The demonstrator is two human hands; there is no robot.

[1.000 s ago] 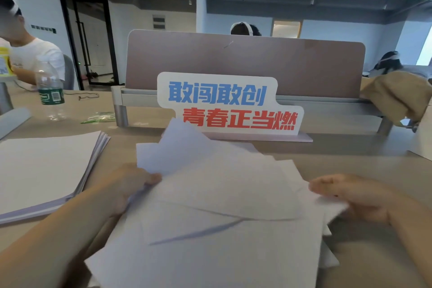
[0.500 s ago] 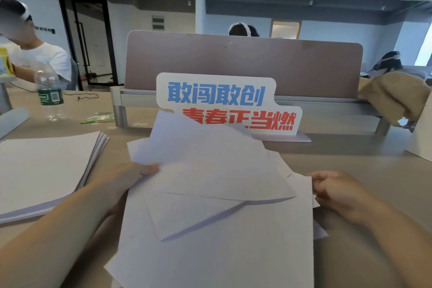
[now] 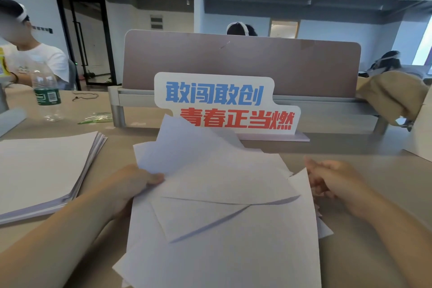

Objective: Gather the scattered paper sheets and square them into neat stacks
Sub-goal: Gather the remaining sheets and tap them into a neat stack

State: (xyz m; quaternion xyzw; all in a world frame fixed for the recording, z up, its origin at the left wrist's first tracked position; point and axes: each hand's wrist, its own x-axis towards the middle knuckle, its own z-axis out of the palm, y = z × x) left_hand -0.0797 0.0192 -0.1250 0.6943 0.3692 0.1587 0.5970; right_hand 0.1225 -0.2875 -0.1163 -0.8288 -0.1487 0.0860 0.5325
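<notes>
A fanned bundle of loose white sheets (image 3: 224, 229) lies crooked on the beige table (image 3: 374, 252) in front of me, its far corners lifted. My left hand (image 3: 131, 184) grips the bundle's left edge with the thumb on top. At the right edge, my right hand (image 3: 332, 182) is blurred; its curled fingers meet the edge, where one corner sticks up. A tidier stack of white sheets (image 3: 42, 170) rests on the table to the left, apart from both hands.
A white sign with blue and red characters (image 3: 224, 103) stands just behind the sheets, in front of a mauve desk divider (image 3: 233, 63). A water bottle (image 3: 46, 96) stands at the far left. A tan garment (image 3: 392, 96) lies at the right. People sit at other desks.
The bundle has turned a little and its right corner has lifted. My right hand has shifted up along the right edge. My left hand keeps its hold.
</notes>
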